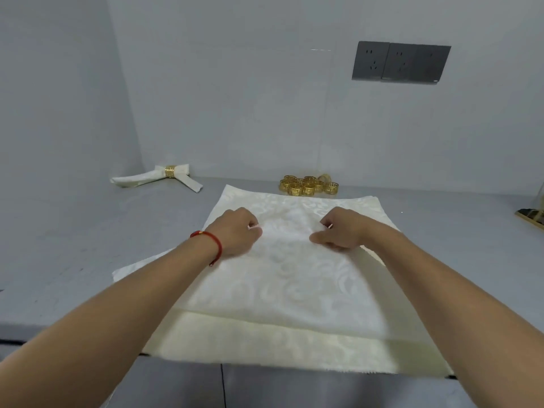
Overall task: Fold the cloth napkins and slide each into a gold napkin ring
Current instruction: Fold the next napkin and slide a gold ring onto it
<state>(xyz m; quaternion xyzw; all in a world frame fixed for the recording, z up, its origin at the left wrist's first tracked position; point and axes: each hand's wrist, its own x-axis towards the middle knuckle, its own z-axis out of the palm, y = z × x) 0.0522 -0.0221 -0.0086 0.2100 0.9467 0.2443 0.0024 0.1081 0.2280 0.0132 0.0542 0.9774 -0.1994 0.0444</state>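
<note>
A stack of cream damask cloth napkins (282, 293) lies flat on the grey counter in front of me. My left hand (237, 232), with a red cord at the wrist, pinches the top napkin near its middle. My right hand (341, 231) pinches the same napkin a little to the right, fingers curled into the cloth. Between the two hands the cloth bunches slightly. Several gold napkin rings (309, 185) sit in a cluster just beyond the stack's far edge. A folded napkin in a gold ring (164, 176) lies at the back left.
The grey counter (73, 231) runs up to a pale wall with dark power sockets (400, 61). A dark, gold-edged object (531, 214) shows at the right edge. The stack overhangs the counter's front edge above the cabinet fronts (223, 387).
</note>
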